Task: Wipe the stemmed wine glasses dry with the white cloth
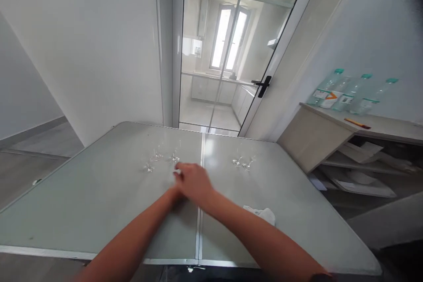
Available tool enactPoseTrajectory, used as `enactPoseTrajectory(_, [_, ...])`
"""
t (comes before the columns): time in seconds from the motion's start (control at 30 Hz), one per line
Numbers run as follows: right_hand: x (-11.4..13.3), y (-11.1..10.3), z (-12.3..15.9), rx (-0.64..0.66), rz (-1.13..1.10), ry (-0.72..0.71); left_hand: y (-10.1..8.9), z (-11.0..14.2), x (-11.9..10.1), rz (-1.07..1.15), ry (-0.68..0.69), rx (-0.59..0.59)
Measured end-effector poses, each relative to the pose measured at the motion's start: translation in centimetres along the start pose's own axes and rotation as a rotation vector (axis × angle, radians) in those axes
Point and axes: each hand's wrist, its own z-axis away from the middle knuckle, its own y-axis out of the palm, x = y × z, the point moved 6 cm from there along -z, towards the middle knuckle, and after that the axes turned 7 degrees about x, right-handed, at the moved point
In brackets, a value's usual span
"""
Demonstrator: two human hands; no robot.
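My right hand (195, 180) crosses over my left hand (178, 190) above the middle of the table, left of the seam. Its fingers are curled and slightly blurred, and whatever they hold, if anything, is hidden. Most of my left hand lies behind the right one, so its fingers do not show. Just beyond the hands stand small clear, glass-like pieces, one (174, 158) closest to my right fingertips. Another clear piece (150, 168) is farther left. To the right of the seam are two more, including a shiny clear piece (246, 165). Their exact kind is too faint to tell.
A white cloth (268, 216) lies partly behind my right forearm. The grey-green table (99, 202) has a metal seam (198, 238). At right, a shelf unit (317, 132) carries several plastic bottles (352, 92) and an orange brush-like stick (357, 123). A glazed door (214, 97) stands behind.
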Motion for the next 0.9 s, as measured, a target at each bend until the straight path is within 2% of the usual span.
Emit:
enactPoseTrajectory(0.03, [-2.6,-2.5,1.4,-0.049,0.055,0.04,0.1,-0.1,-0.2,0.007,0.042,0.015])
enactPoseTrajectory(0.13, [-12.2,-9.7,4.4,-0.21,0.257,0.288,0.3,-0.1,-0.6,0.004,0.133,0.058])
enactPoseTrajectory(0.2, [-17.4,-13.0,5.5,-0.31,0.379,0.358,0.4,-0.1,-0.5,-0.003,0.145,0.074])
enactPoseTrajectory(0.27, [-21.2,-14.1,5.6,-0.26,0.425,0.363,0.5,0.0,-0.4,-0.004,0.136,0.08])
enactPoseTrajectory(0.33, [-23.8,-13.6,5.5,-0.142,0.406,0.406,0.4,0.1,-0.4,-0.01,0.12,0.076])
enactPoseTrajectory(0.4, [-25.1,-12.6,5.2,-0.062,0.385,0.443,0.3,0.1,-0.5,-0.024,0.105,0.078])
enactPoseTrajectory(0.53, [-27.0,-11.1,4.6,-0.018,0.381,0.547,0.3,0.0,-0.8,-0.053,0.093,0.116])
enactPoseTrajectory(0.63, [-28.6,-10.4,3.8,0.003,0.35,0.539,0.5,0.0,-0.7,-0.075,0.075,0.147])
enactPoseTrajectory(0.73, [-29.1,-10.5,2.9,-0.018,0.33,0.517,0.6,0.1,-0.6,-0.094,0.062,0.167])
enactPoseTrajectory(0.8, [-27.9,-11.0,2.5,-0.062,0.314,0.504,0.8,0.2,-0.9,-0.12,0.07,0.178])
enactPoseTrajectory(0.9, [-22.8,-12.0,1.9,-0.128,0.282,0.377,1.3,0.3,-1.7,-0.196,0.143,0.207])
